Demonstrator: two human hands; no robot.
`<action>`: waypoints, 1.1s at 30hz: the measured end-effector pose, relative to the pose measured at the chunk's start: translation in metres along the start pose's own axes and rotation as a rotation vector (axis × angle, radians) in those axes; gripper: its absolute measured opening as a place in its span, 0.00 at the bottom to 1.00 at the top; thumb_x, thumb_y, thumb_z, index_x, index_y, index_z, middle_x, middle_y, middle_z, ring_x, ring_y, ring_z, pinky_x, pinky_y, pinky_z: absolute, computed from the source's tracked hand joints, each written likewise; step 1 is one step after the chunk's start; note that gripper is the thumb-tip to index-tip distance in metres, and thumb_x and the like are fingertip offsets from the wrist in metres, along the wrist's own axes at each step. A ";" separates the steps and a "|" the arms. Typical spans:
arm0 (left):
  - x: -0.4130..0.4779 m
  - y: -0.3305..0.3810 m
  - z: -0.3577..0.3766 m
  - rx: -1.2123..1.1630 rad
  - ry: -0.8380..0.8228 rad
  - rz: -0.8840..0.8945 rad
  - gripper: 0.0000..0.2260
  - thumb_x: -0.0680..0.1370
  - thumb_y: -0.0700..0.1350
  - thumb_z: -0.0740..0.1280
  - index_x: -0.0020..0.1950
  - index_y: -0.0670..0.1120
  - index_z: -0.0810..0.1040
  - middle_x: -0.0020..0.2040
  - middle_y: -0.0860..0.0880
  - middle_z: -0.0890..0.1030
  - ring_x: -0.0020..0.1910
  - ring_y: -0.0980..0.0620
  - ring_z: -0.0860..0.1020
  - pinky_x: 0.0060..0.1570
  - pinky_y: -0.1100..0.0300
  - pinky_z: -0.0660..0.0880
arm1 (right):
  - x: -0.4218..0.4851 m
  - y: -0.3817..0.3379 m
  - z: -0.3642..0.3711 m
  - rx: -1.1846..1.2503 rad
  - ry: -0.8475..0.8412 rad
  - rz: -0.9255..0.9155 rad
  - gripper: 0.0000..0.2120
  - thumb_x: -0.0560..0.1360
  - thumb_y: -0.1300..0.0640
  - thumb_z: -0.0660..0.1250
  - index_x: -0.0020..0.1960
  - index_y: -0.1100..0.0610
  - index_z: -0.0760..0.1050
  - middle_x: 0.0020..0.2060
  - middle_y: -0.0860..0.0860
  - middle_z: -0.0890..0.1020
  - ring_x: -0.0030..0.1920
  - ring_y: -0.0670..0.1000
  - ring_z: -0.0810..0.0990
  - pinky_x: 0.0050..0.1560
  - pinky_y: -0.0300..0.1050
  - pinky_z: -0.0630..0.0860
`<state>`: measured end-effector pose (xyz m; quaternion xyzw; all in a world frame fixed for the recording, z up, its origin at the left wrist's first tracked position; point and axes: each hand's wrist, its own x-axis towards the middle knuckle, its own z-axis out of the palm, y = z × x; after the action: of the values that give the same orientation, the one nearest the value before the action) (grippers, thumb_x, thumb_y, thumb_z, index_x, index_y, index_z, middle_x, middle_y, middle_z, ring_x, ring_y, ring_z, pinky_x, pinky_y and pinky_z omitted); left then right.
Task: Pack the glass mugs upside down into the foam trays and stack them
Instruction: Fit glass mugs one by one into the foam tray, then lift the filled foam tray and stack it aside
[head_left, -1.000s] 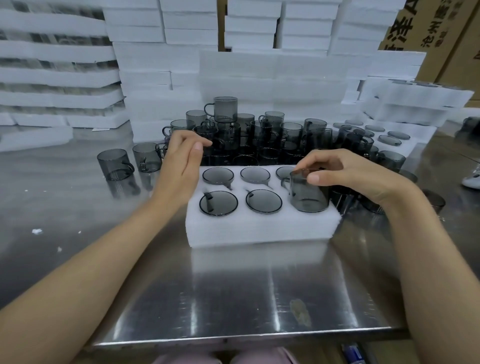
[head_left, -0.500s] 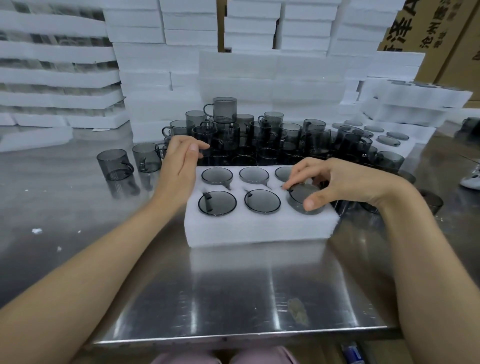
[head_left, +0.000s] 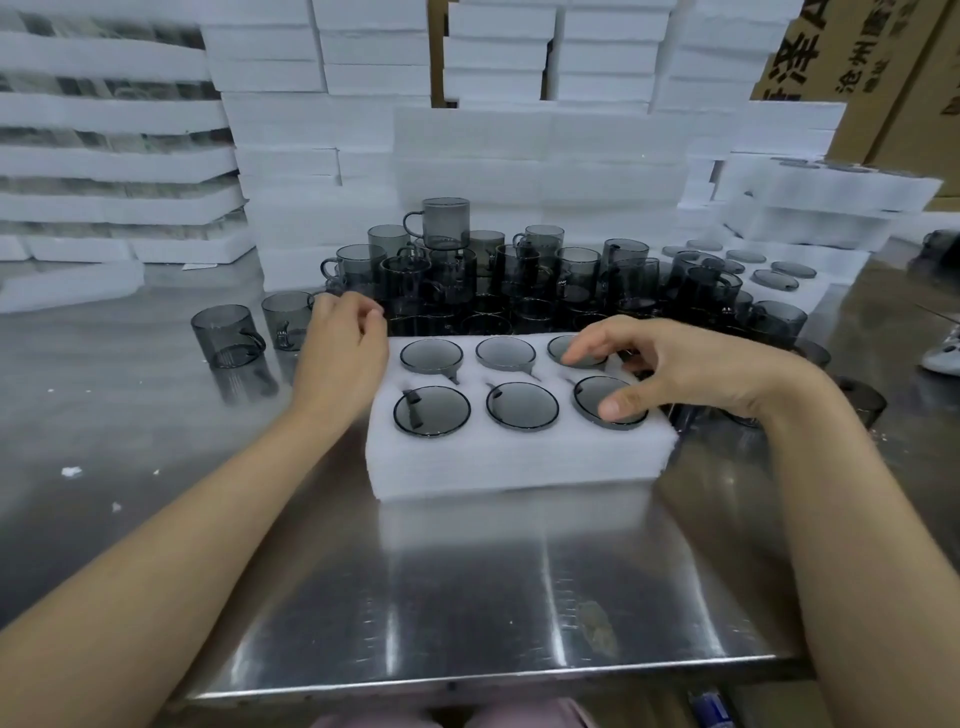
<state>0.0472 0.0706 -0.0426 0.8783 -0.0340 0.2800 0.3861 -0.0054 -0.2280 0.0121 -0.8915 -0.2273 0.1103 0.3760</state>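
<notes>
Forearms reach toward twelve o'clock; left hand (head_left: 340, 353) loosely curled at eleven, right hand (head_left: 675, 369) spread palm-down at one.

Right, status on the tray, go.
Left hand loose beside foam tray, empty. Right hand open, thumb on front-right mug. All six slots filled. Nothing blocking.

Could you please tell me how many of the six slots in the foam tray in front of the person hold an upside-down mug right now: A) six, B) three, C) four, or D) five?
A: the foam tray shows six round glass bases facing up, three per row, with the back right mug partly covered by the right hand.
</notes>
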 end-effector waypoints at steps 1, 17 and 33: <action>0.001 -0.002 -0.001 0.041 -0.006 -0.026 0.09 0.82 0.45 0.56 0.55 0.44 0.74 0.53 0.47 0.73 0.49 0.52 0.70 0.49 0.59 0.64 | -0.001 0.001 -0.001 0.026 0.033 -0.019 0.23 0.56 0.45 0.78 0.51 0.40 0.81 0.60 0.42 0.76 0.64 0.45 0.73 0.67 0.46 0.68; 0.007 0.009 -0.024 -0.190 -0.652 -0.518 0.35 0.73 0.69 0.63 0.67 0.45 0.63 0.59 0.48 0.78 0.57 0.49 0.79 0.51 0.56 0.77 | 0.003 0.002 0.002 -0.073 -0.023 0.001 0.19 0.54 0.39 0.77 0.45 0.39 0.80 0.62 0.31 0.65 0.64 0.37 0.65 0.60 0.37 0.64; 0.001 0.028 -0.028 -0.302 -0.446 -0.452 0.57 0.55 0.58 0.67 0.74 0.64 0.33 0.71 0.39 0.67 0.37 0.49 0.78 0.27 0.63 0.73 | 0.007 0.003 0.003 -0.004 0.112 -0.037 0.09 0.59 0.43 0.76 0.36 0.45 0.82 0.59 0.38 0.74 0.49 0.28 0.72 0.51 0.33 0.62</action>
<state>0.0270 0.0706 -0.0080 0.8363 0.0367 -0.0194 0.5468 0.0002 -0.2243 0.0075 -0.8927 -0.2224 0.0528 0.3883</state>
